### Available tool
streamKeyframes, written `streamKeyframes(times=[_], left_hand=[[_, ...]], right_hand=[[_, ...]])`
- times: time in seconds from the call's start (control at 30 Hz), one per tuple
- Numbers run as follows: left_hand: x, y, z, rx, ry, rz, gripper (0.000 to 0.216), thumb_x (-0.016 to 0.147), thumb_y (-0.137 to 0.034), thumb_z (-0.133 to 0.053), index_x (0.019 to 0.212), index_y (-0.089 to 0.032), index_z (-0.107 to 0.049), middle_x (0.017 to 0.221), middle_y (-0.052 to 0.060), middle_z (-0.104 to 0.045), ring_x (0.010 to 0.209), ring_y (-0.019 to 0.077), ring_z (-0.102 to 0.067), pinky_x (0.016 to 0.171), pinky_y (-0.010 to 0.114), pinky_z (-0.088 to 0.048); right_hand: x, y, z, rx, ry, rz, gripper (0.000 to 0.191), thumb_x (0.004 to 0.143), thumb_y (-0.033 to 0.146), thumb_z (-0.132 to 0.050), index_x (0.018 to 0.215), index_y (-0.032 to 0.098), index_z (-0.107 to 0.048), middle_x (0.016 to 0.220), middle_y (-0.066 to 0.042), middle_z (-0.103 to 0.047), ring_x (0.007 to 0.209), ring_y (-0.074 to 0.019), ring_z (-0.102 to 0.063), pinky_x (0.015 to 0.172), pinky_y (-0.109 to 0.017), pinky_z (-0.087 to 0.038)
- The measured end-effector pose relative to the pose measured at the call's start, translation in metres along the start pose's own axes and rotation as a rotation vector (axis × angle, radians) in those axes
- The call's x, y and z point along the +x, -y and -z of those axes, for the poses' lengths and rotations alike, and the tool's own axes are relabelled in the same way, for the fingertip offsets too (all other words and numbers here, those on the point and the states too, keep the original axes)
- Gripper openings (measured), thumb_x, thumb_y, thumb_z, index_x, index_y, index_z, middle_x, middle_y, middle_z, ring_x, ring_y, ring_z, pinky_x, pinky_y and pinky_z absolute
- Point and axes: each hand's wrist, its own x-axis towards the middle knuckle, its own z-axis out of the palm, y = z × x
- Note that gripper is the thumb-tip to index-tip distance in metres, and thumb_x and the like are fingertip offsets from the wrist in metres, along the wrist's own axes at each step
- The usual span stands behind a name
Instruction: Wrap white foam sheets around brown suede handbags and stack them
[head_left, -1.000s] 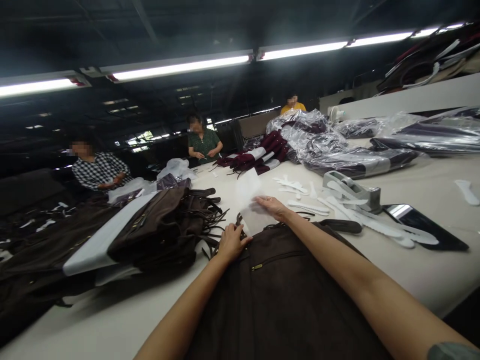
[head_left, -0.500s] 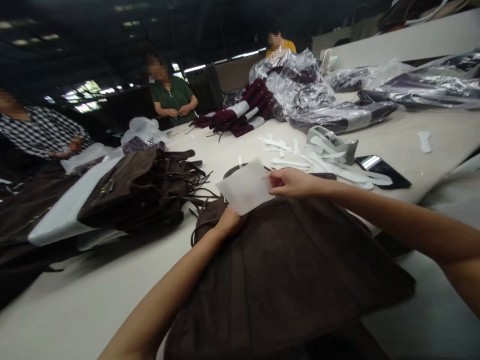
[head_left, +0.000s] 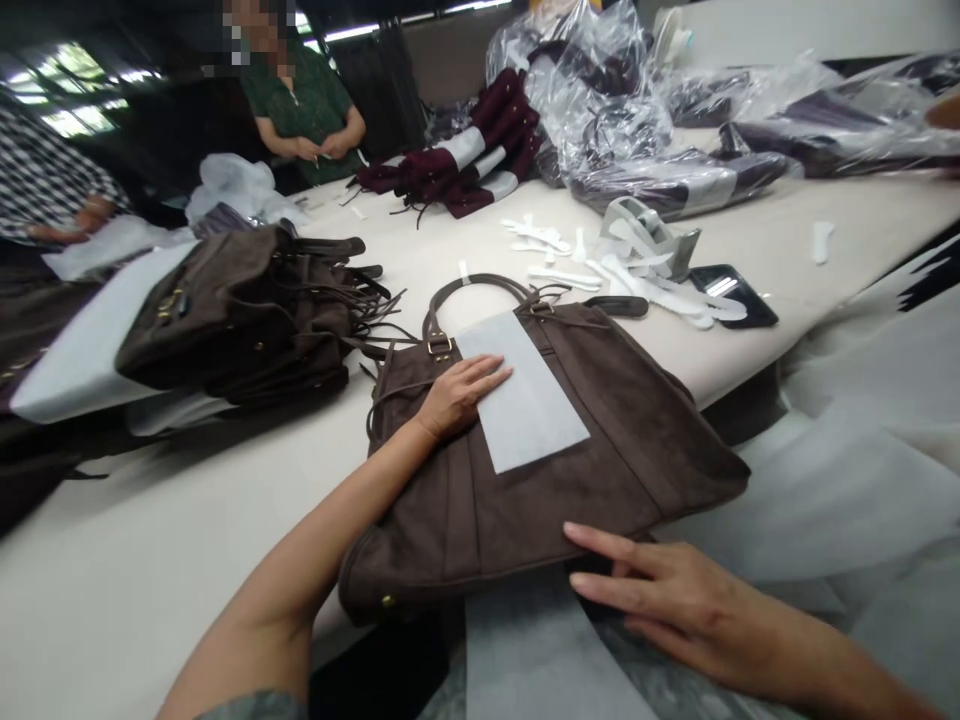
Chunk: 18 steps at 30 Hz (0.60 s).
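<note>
A dark brown suede handbag [head_left: 615, 440] lies flat on the pale table [head_left: 150, 540] in front of me, handles pointing away. A white rectangular sheet [head_left: 525, 395] lies on top of the bag. My left hand [head_left: 457, 392] rests flat on the bag with its fingers stretched out, the fingertips touching the sheet's left edge. My right hand [head_left: 660, 590] is open, fingers extended, at the bag's near edge, above a white fabric strip [head_left: 525, 650] that runs under the bag.
A pile of brown bags [head_left: 240, 310] on white sheets sits to the left. A tape dispenser [head_left: 649, 235], white strips [head_left: 555, 245] and a phone [head_left: 731, 295] lie beyond. Maroon bags [head_left: 465, 165] and plastic-wrapped bags [head_left: 660, 180] sit farther back. Two people work across the table.
My right hand let go of the white sheet, which now lies flat on the bag, and came back to the bag's near edge. My left hand opened flat beside the sheet.
</note>
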Motion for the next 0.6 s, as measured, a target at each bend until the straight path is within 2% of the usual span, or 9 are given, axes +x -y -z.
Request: streamKeyframes(times=[0.07,0.13,0.2,0.27,0.33,0.43,0.53,0.6], left_hand=[[0.000,-0.001,0.000,-0.036,-0.004,0.033,0.042,0.095,-0.023,-0.047,0.136,-0.028,-0.052,0.139,0.007,-0.054,0.127,0.0216,-0.050,0.108,0.042,-0.043],[0.002,-0.001,0.002,-0.108,-0.005,0.097,0.041,0.094,-0.028,-0.049,0.135,-0.028,-0.054,0.137,0.007,-0.056,0.124,0.0214,-0.053,0.108,0.042,-0.044],[0.005,0.000,0.005,-0.189,0.025,0.180,0.040,0.093,-0.035,-0.051,0.132,-0.027,-0.057,0.137,0.007,-0.056,0.123,0.0225,-0.055,0.108,0.041,-0.043],[0.011,0.001,0.012,-0.245,0.121,0.245,0.044,0.090,-0.040,-0.053,0.131,-0.026,-0.058,0.139,0.008,-0.054,0.124,0.0245,-0.055,0.109,0.041,-0.042],[0.017,0.000,0.020,-0.248,0.248,0.277,0.048,0.088,-0.041,-0.055,0.133,-0.024,-0.057,0.142,0.008,-0.051,0.125,0.0261,-0.054,0.110,0.040,-0.040],[0.029,-0.005,0.033,-0.138,0.419,0.265,0.056,0.082,-0.032,-0.058,0.136,-0.019,-0.053,0.144,0.011,-0.049,0.129,0.0269,-0.050,0.110,0.038,-0.038],[0.043,-0.012,0.039,0.014,0.561,0.246,0.064,0.075,-0.020,-0.058,0.138,-0.014,-0.048,0.144,0.013,-0.048,0.130,0.0260,-0.049,0.109,0.035,-0.038],[0.052,-0.018,0.036,0.071,0.601,0.263,0.066,0.071,-0.015,-0.057,0.136,-0.012,-0.048,0.141,0.014,-0.052,0.126,0.0254,-0.052,0.107,0.033,-0.040]], right_hand=[[0.010,-0.001,-0.020,-0.010,-0.078,0.070,0.056,0.089,0.013,-0.055,0.142,0.030,-0.047,0.155,-0.009,-0.031,0.103,-0.0133,-0.065,0.089,-0.022,-0.051],[0.023,0.000,-0.033,0.030,-0.134,0.182,0.041,0.089,0.020,-0.060,0.129,0.027,-0.061,0.152,-0.010,-0.036,0.091,-0.0116,-0.068,0.083,-0.020,-0.052],[0.035,0.001,-0.044,0.156,-0.138,0.295,0.027,0.089,0.021,-0.059,0.112,0.023,-0.071,0.143,-0.010,-0.049,0.091,-0.0123,-0.069,0.082,-0.018,-0.051],[0.038,-0.001,-0.052,0.376,-0.077,0.322,0.025,0.091,0.020,-0.053,0.105,0.018,-0.073,0.123,-0.011,-0.066,0.097,-0.0140,-0.069,0.084,-0.019,-0.051],[0.031,-0.009,-0.058,0.605,0.020,0.195,0.027,0.092,0.021,-0.050,0.104,0.014,-0.074,0.104,-0.011,-0.073,0.097,-0.0155,-0.069,0.086,-0.021,-0.051],[0.000,-0.032,-0.064,0.804,0.076,-0.205,0.030,0.090,0.036,-0.056,0.100,0.016,-0.076,0.100,-0.010,-0.074,0.091,-0.0206,-0.070,0.081,-0.028,-0.055],[-0.040,-0.056,-0.064,0.918,-0.076,-0.511,0.038,0.083,0.052,-0.062,0.094,0.019,-0.077,0.097,-0.010,-0.074,0.089,-0.0259,-0.070,0.081,-0.038,-0.055],[-0.065,-0.066,-0.060,0.982,-0.204,-0.566,0.042,0.077,0.058,-0.067,0.089,0.020,-0.078,0.095,-0.012,-0.074,0.090,-0.0289,-0.069,0.084,-0.042,-0.054]])
